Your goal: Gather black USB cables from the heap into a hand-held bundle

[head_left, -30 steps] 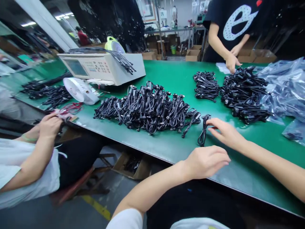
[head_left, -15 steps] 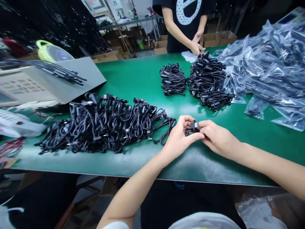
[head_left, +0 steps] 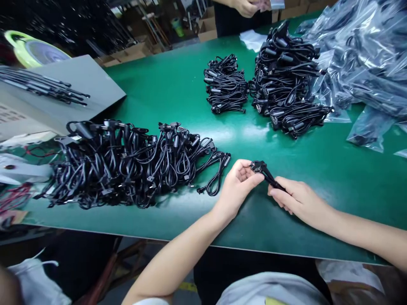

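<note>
A folded black cable (head_left: 269, 176) is stretched between my two hands above the green table (head_left: 248, 224). My left hand (head_left: 238, 182) pinches its upper left end, where the connectors are. Farther down, my right hand (head_left: 295, 197) has its fingers closed round the cable bundle. A single looped cable (head_left: 217, 173) lies just left of my left hand, beside a long heap of black cables (head_left: 136, 163). Beyond my hands are a small stack of bundled cables (head_left: 225, 84) and a larger stack (head_left: 282, 84).
Plastic-bagged cables (head_left: 365, 67) are piled at the back right. A grey machine (head_left: 85, 84) with thin cables on it stands at the left, near a green-rimmed fan (head_left: 41, 51). Across the table, a person's hands (head_left: 249, 6) hold something pale.
My right hand has moved down and right along the cable, which now shows as a folded length between my hands. The view has tilted down, and the other person's hands have lifted off the table.
</note>
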### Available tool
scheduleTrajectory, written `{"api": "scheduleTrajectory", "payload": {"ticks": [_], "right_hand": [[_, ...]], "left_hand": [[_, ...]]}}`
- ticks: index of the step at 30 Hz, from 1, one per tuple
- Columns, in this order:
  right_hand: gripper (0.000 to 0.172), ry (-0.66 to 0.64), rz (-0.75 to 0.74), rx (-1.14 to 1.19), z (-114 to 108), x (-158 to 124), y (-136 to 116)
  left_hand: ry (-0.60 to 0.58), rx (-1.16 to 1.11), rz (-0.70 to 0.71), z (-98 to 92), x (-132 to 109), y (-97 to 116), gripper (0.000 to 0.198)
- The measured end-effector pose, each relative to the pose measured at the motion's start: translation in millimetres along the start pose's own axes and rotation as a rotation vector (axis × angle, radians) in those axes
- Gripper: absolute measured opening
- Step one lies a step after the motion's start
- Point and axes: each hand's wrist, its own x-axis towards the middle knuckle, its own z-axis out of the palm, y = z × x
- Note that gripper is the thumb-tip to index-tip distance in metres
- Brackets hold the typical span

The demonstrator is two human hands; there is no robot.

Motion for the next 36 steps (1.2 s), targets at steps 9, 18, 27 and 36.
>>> {"api": "scheduleTrajectory", "payload": {"ticks": [9,18,27,36], "right_hand": [[0.035,-0.231,0.159,0.348,-8.6,5.2,-4.1],[0.036,-0.274,0.209,0.449,-6.1,6.8,-4.3],[0.036,-0.280,0.209,0.461,-6.6,8.1,-5.9],[0.043,-0.289,0.186,0.498,-6.1,6.0,-5.1]], "left_hand": [[0.011,-0.160,-0.074,-6.3,0.9,5.0,0.029],[-0.019,-0.157,-0.096,-8.3,0.3,10.8,0.024],[-0.034,-0.133,-0.107,-10.3,2.5,10.9,0.027],[-0.039,-0.137,-0.069,-12.2,6.8,5.7,0.031]]}}
